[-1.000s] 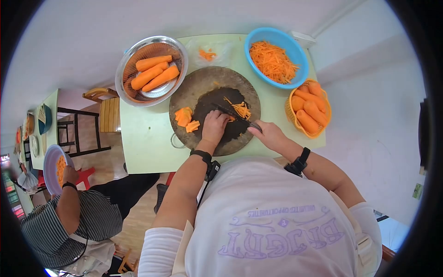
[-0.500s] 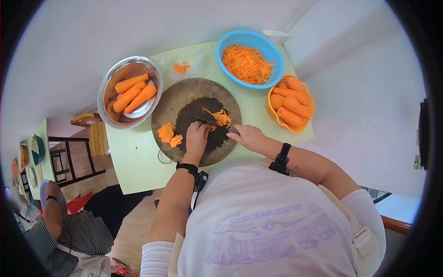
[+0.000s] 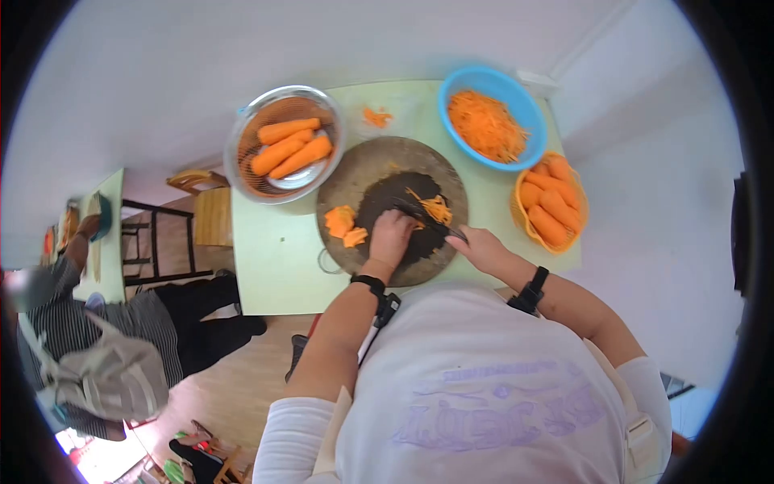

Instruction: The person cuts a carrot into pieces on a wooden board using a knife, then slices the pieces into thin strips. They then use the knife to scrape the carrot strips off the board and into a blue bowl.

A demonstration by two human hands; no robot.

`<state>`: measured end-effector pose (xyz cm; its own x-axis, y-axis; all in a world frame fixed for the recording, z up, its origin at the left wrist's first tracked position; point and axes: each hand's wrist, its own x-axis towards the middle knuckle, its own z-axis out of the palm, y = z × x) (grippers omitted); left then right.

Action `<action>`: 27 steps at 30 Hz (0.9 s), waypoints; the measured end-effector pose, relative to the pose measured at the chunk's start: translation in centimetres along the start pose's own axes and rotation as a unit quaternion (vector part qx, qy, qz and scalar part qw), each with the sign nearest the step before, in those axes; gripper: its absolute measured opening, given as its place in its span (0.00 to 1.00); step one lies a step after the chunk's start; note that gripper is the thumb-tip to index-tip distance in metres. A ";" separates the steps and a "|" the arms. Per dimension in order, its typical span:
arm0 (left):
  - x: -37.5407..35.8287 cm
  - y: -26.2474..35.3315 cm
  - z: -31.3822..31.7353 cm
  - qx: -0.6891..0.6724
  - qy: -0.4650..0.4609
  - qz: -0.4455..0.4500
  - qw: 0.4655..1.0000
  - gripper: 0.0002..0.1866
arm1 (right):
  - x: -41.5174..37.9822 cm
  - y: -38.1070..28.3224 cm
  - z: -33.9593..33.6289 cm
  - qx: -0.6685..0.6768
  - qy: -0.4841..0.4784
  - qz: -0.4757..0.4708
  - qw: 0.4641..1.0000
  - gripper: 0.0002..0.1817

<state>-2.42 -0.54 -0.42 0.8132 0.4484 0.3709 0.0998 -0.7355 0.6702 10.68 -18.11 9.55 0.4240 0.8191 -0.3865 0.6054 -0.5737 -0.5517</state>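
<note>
My right hand [image 3: 481,248] is closed round the handle of a knife [image 3: 427,219], whose dark blade lies low over the round chopping board [image 3: 339,173]. Beside the blade, my left hand [image 3: 393,236] presses its bent fingers down on carrot slices [image 3: 418,227], mostly hidden by the fingers. Cut carrot strips [image 3: 437,210] lie in a small heap just past the blade. Left of my left hand, flat carrot slices [image 3: 340,220] are piled on the board, with a smaller bunch nearer me. The board's middle is dark and wet-looking.
Whole carrots lie in a metal bowl with a strainer [image 3: 240,173] at left and a yellow basket [image 3: 522,224] at right. A blue basin [image 3: 446,113] holds shredded carrot. Carrot scraps [image 3: 376,118] sit at the back. Another person [image 3: 153,323] stands at left near a wooden chair [image 3: 214,216].
The view has shifted, so the table sits further right. Both hands stay at the board with the knife. The other person at left has moved and now reaches towards the far table.
</note>
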 end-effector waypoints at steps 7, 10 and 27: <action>1.7 0.2 -1.9 -0.048 -0.053 -0.066 0.995 0.04 | 0.1 1.1 -0.2 0.090 -0.008 0.020 0.996 0.22; 6.0 -0.3 -7.9 -0.063 0.007 -0.043 0.997 0.05 | -0.5 1.4 -0.9 0.170 0.004 0.041 0.985 0.20; 16.3 -18.0 -16.0 0.355 -0.321 -0.188 0.858 0.49 | -4.7 -0.1 0.2 0.304 0.099 0.154 0.935 0.15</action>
<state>-0.18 28.12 3.87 0.7728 0.5172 -0.3678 0.5624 -0.8266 0.0192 8.51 -21.92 11.27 0.6681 0.5643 -0.4850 -0.0356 -0.6268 -0.7784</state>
